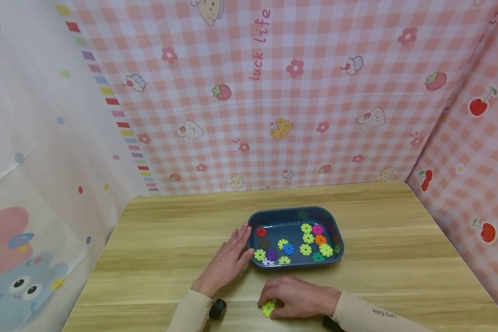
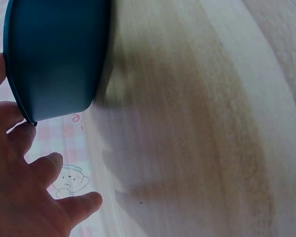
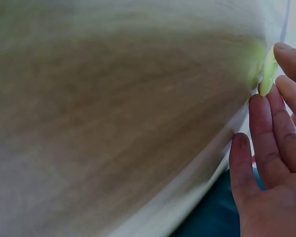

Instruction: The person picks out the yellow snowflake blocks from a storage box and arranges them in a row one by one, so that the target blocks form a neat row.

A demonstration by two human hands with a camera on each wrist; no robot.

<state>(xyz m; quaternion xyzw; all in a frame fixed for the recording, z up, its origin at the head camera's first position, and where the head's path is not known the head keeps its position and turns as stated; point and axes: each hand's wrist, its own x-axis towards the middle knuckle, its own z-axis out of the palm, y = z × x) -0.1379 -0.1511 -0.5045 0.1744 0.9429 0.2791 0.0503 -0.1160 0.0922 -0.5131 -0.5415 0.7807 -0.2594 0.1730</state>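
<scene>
My right hand (image 1: 299, 297) pinches a yellow-green notched disc (image 1: 268, 309), a snowflake-shaped building piece, just in front of the tray. In the right wrist view the disc (image 3: 269, 74) is seen edge-on between thumb and fingertips, close over the wood. At the tray's left side my left hand (image 1: 226, 260) touches the rim with mostly straight fingers and holds nothing up. The dark blue tray (image 1: 280, 216) stands on the table with rounded corners and a raised wall. Its outer wall (image 2: 59, 54) fills the upper left of the left wrist view, with fingers (image 2: 10, 114) against the rim.
Several notched discs lie in the tray, among them a red disc (image 1: 261, 232), a blue disc (image 1: 288, 249), an orange disc (image 1: 321, 240) and a pink disc (image 1: 317, 229). The wooden table (image 1: 182, 221) meets a checked cloth (image 1: 249, 110) behind and hanging cloths on both sides.
</scene>
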